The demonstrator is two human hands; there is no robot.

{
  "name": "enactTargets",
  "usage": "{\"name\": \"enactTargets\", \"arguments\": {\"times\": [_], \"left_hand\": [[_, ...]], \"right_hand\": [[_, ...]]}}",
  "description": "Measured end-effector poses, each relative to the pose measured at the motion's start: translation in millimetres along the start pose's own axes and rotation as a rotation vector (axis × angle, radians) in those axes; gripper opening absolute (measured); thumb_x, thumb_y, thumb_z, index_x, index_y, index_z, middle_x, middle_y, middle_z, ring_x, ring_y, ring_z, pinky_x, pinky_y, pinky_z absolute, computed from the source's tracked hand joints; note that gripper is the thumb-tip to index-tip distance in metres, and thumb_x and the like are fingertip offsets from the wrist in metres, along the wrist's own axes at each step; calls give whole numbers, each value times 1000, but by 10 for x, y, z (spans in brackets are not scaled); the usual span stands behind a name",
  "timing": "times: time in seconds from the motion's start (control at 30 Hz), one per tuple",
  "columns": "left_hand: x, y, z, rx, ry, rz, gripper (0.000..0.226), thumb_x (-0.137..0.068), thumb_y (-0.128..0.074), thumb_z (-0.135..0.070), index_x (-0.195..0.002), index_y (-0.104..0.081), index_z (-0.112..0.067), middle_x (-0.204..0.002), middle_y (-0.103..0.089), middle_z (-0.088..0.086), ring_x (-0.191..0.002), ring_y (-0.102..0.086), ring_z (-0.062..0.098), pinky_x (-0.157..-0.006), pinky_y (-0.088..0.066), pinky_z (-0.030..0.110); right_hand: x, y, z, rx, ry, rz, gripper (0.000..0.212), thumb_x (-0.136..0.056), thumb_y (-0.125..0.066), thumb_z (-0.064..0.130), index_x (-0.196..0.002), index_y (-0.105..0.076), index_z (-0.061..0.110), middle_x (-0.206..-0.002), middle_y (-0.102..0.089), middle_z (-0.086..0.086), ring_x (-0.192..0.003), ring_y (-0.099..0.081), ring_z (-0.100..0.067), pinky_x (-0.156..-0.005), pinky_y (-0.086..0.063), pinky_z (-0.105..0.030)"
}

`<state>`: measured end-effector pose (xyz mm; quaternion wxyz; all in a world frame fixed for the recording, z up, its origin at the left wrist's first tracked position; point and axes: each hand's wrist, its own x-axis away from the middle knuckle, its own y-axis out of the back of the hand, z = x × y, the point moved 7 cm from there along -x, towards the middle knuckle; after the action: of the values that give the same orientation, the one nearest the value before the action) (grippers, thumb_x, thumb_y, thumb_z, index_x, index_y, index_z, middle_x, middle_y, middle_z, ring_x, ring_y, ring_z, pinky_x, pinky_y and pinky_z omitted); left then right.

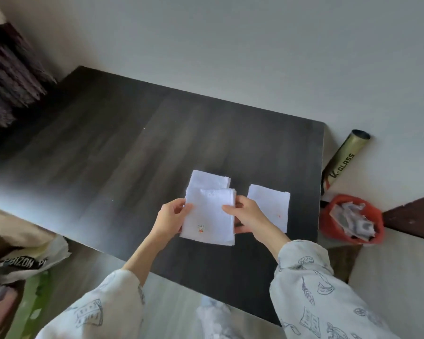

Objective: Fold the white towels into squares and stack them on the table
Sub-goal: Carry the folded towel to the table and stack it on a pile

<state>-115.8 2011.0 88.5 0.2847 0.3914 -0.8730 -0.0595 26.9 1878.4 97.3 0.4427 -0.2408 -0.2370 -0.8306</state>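
Three white towels show on a dark worktop [132, 143]: a folded towel in hand [209, 216], a second folded towel [209, 179] lying just behind and partly under it, and a third folded towel [272, 204] flat to the right. The left hand [170, 218] pinches the held towel's left edge, thumb on top; the right hand [247, 215] grips its right edge, fingers curled around it. Beside the worktop stand one red bag [328, 216] of scraps and one gold tube [345, 157].
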Motion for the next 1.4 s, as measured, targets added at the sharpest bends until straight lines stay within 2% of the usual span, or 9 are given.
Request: {"name": "enactTargets", "arguments": {"times": [0.13,0.27,0.4,0.53,0.67,0.8,1.1,1.3,1.4], "left_hand": [[-629,-45,26,-91,57,59,24,-92,-53,-25,-111,-62,-14,-95,-67,8,-83,-65,26,-65,-58,38],[-987,-74,33,-115,56,86,19,-92,-53,-21,-107,-62,-14,-92,-62,7,-86,-63,26,-67,-58,39],[-1321,-112,125,-132,63,154,19,-93,-52,-18,-110,-60,-13,-89,-60,3,-86,-62,25,-68,-58,40],[-1491,-166,226,-196,64,220,24,-93,-52,-20,-114,-59,-12,-98,-63,10,-89,-63,28,-67,-58,38],[-1581,-173,266,-234,59,206,25,-93,-52,-22,-116,-57,-13,-98,-62,8,-89,-62,27,-58,-53,28],[-1613,-191,243,-241,20,193,25,-94,-50,-24,-117,-56,-14,-97,-62,6,-89,-62,25,-60,-52,26],[-1642,-200,292,-270,21,157,17,-95,-48,-24,-111,-52,-19,-97,-59,3,-91,-60,23,-78,-55,41],[-1642,-223,288,-302,58,134,22,-95,-47,-22,-114,-47,-11,-97,-55,2,-89,-57,21,-72,-51,35],[-1673,-202,312,-351,113,147,21,-92,-50,-24,-109,-45,-12,-88,-54,-2,-85,-58,22,-73,-55,41]], "right_hand": [[-433,50,29,-78,-92,-37,27,-91,-57,16,-117,-50,15,-115,-59,-4,-98,-59,-19,-67,-55,-27],[-754,30,23,-114,-103,-107,19,-91,-55,10,-109,-54,13,-99,-60,-1,-84,-59,-13,-57,-51,-22],[-1053,-2,-101,-135,-149,-265,6,-90,-54,13,-95,-56,13,-98,-62,-6,-90,-62,-23,-74,-57,-39],[-1153,-35,-227,-107,-200,-356,11,-91,-50,24,-95,-57,15,-101,-65,-8,-95,-62,-25,-84,-54,-47],[-1197,-54,-259,-31,-227,-395,14,-93,-48,26,-94,-54,14,-97,-63,-8,-95,-62,-27,-85,-53,-48],[-1234,-20,-215,21,-213,-430,25,-92,-48,27,-97,-59,5,-97,-65,-12,-92,-62,-30,-84,-52,-51],[-1309,-19,-198,124,-160,-424,20,-92,-49,29,-92,-56,11,-86,-61,-3,-85,-61,-25,-79,-53,-50],[-1376,-7,-240,149,-155,-421,19,-91,-50,32,-91,-56,14,-86,-63,-3,-83,-61,-23,-76,-55,-49],[-1380,-3,-249,165,-160,-433,21,-90,-51,34,-92,-54,14,-85,-61,0,-81,-60,-20,-74,-55,-44]]}}
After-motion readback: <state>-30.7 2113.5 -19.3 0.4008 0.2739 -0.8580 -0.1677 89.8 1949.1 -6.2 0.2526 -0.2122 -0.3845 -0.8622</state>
